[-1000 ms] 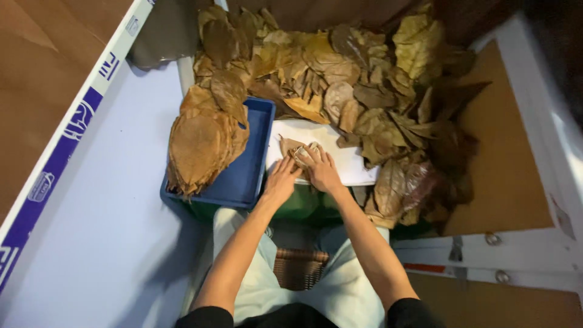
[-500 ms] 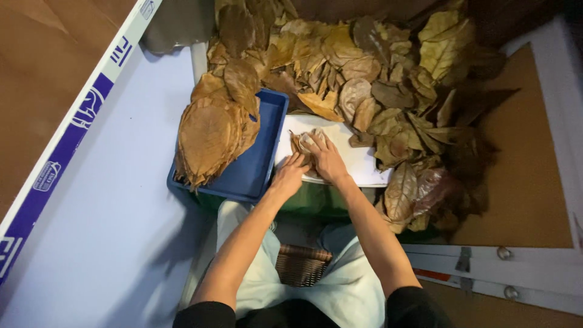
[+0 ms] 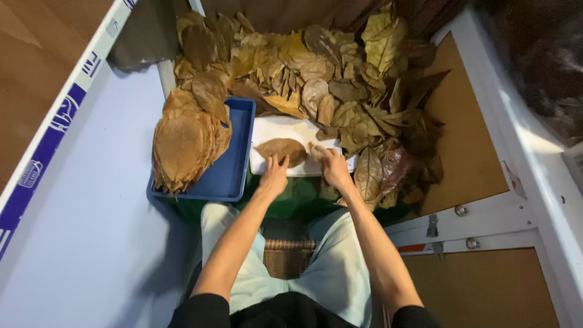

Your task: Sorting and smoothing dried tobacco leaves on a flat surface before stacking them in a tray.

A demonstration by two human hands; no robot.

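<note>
A brown dried leaf (image 3: 280,149) lies flat on a white board (image 3: 267,129) in front of me. My left hand (image 3: 274,175) rests on the board's near edge, fingertips touching the leaf's near rim, fingers spread. Right of the leaf, my right hand (image 3: 331,165) presses its fingers on the board, touching another small leaf piece. Neither hand grips anything. A blue tray (image 3: 234,164) left of the board carries a stack of flattened brown leaves (image 3: 182,146).
A large heap of loose dried leaves (image 3: 328,79) fills the space behind and to the right of the board. Green cloth (image 3: 297,203) lies under the board. A woven stool (image 3: 288,255) shows between my knees. White frames border both sides.
The two hands, which were together over one leaf, have parted. The leaf now lies spread flat on the board, and the right hand has shifted to the right.
</note>
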